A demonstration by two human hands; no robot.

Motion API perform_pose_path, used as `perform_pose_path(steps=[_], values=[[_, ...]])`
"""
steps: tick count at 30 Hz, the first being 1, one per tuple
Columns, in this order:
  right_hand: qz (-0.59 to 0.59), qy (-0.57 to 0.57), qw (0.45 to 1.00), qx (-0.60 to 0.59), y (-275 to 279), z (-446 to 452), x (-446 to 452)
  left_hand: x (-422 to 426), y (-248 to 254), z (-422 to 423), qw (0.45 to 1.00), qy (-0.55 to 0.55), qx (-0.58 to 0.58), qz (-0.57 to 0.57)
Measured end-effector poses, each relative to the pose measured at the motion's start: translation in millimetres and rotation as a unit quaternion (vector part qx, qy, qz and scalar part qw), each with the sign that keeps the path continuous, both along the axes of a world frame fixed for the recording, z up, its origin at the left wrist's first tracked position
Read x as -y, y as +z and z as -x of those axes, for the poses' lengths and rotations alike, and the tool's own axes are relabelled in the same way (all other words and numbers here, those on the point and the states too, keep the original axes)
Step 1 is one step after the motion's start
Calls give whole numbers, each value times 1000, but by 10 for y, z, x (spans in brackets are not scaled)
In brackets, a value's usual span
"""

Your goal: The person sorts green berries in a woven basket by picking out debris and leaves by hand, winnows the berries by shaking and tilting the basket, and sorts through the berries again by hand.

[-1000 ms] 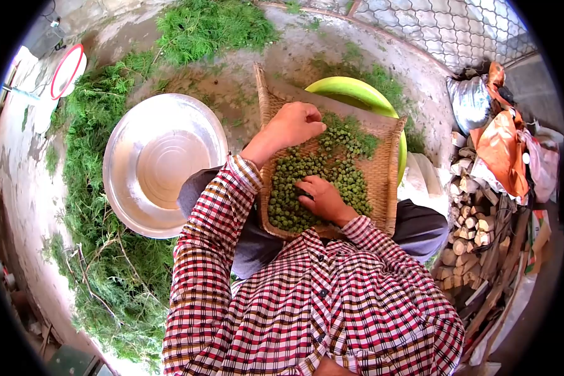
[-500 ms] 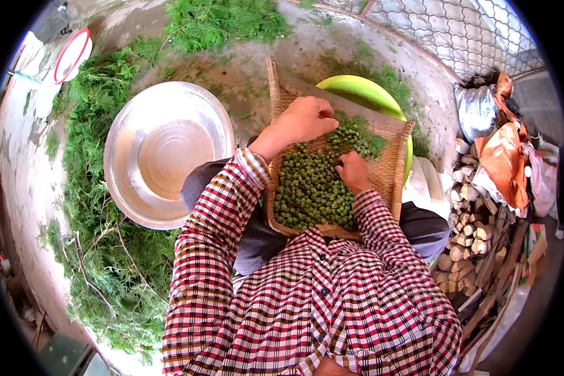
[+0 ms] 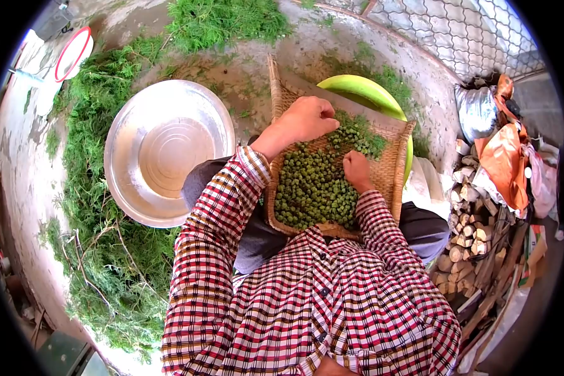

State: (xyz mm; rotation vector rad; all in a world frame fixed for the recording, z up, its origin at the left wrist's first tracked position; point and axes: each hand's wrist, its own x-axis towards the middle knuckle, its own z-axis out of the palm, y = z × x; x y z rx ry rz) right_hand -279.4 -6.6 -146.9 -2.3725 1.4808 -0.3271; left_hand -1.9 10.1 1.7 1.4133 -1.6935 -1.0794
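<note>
A woven wicker tray (image 3: 391, 182) rests on my lap, its lower part covered with small round green cones (image 3: 310, 188). Feathery green sprigs (image 3: 373, 144) lie among the cones toward its upper right. My left hand (image 3: 308, 119) hovers over the upper part of the pile, fingers curled together; whatever they may pinch is hidden. Closed like a fist, my right hand (image 3: 357, 170) is at the right edge of the cones, and its contents cannot be seen.
A wide metal basin (image 3: 175, 147) stands to my left, beside heaped green branches (image 3: 88, 138). Behind the tray is a yellow-green basin (image 3: 363, 88). Stacked firewood (image 3: 467, 244) and an orange bag (image 3: 504, 160) are at right. More greenery (image 3: 225, 25) lies ahead.
My right hand has shifted slightly right, and its fingers have drawn in more tightly. My left hand has stayed almost in place.
</note>
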Motion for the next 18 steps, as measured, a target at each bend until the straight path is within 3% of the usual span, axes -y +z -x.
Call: perform_pose_path(steps=[4, 7, 12, 18], values=[[-59, -65, 993, 73, 132, 29, 58, 2, 22, -3, 1000, -4, 9, -3], [-105, -36, 994, 24, 275, -35, 3, 6, -3, 7, 1000, -4, 6, 3], [-103, 47, 976, -188, 291, -187, -38, -1, 2, 9, 1000, -1, 14, 14], [-79, 97, 971, -206, 235, -209, -30, 5, -33, 26, 1000, 9, -8, 18]])
